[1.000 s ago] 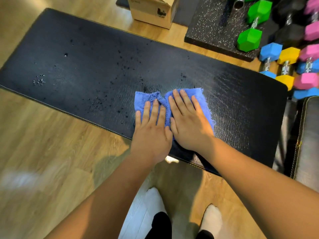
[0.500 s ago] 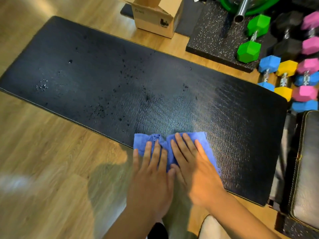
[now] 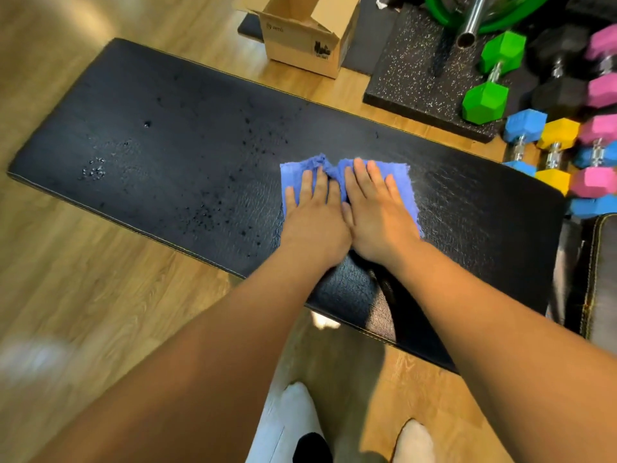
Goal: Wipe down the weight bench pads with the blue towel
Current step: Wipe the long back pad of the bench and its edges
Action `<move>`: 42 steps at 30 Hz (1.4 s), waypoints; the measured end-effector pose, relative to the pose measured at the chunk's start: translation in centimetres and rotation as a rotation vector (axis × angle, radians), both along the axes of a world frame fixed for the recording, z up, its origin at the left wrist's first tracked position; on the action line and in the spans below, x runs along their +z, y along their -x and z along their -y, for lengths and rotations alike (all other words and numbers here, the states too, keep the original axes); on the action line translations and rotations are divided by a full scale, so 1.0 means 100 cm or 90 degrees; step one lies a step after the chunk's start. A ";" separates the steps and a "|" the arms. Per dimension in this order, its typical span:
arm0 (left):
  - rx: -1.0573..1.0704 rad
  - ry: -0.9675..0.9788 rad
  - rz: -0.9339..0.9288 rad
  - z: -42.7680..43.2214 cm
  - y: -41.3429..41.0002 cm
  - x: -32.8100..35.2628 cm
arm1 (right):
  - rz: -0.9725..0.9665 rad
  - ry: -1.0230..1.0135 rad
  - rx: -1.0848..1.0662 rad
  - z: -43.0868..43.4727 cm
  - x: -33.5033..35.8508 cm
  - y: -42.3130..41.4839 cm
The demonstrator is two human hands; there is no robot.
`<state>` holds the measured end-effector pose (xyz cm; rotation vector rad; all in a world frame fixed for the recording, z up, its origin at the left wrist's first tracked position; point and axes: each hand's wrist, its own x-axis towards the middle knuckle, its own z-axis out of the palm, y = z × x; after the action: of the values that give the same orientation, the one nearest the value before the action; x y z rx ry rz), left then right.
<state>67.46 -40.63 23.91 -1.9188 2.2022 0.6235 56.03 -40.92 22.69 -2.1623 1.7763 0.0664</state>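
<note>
Pressing flat, open left hand (image 3: 312, 218) and right hand (image 3: 377, 212) pin blue towel (image 3: 405, 182) on bench pad (image 3: 187, 155).

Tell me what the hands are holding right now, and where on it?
Nothing gripped: left hand and right hand press flat on the blue towel.

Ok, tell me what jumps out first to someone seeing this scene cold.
Two bare hands, left hand and right hand, press flat side by side on a blue towel in the middle of a long black bench pad. Droplets dot the pad's left part. Bright dumbbells cluster on the floor at upper right.
</note>
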 end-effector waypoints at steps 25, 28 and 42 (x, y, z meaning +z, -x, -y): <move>-0.081 -0.011 0.020 0.071 0.010 -0.006 | -0.058 -0.022 -0.011 0.069 0.000 0.020; -0.058 0.005 -0.011 0.050 0.009 -0.002 | -0.055 -0.032 -0.029 0.045 0.003 0.013; -0.098 0.060 -0.004 -0.064 -0.009 -0.003 | -0.034 0.052 0.043 -0.058 -0.004 0.018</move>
<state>68.39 -34.26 23.57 -1.7681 2.3956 0.5100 54.24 -35.08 22.25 -2.2991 1.7626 0.0696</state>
